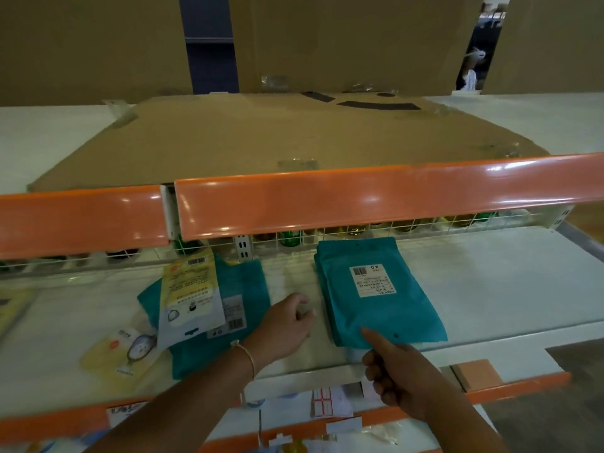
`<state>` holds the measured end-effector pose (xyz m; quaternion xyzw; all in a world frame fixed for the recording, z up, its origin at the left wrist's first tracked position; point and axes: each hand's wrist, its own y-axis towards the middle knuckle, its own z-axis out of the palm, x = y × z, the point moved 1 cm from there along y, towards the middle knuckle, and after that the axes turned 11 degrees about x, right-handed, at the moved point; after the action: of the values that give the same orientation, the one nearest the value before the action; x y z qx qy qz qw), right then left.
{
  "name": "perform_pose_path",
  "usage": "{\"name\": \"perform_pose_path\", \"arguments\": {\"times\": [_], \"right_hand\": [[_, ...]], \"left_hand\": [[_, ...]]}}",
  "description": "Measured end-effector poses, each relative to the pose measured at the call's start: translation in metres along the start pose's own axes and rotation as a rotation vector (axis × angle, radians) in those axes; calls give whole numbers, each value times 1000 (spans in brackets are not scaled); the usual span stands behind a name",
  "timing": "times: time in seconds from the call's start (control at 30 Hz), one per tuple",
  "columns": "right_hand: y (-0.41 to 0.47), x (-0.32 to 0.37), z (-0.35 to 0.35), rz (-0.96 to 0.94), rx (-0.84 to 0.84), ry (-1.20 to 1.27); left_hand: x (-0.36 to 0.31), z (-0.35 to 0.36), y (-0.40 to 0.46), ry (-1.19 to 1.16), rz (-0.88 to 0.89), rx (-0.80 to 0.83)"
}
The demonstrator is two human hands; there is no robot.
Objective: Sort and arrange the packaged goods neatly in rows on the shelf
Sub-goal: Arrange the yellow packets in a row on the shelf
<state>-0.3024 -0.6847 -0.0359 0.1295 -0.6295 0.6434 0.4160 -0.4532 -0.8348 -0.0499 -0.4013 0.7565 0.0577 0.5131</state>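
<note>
Here, teal pouch stack [379,295] with white label, right hand [400,374] pinching its edge, left hand [287,328] loosely released
</note>
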Motion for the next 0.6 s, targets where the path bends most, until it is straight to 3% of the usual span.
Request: {"name": "perform_pose_path", "arguments": {"times": [0.33,0.6], "right_hand": [[16,7,90,-57,181,-224],[46,12,161,-236,115,-341]], "left_hand": [[40,-32,-54,102,57,-109],[89,-87,-92,100,-11,-314]]}}
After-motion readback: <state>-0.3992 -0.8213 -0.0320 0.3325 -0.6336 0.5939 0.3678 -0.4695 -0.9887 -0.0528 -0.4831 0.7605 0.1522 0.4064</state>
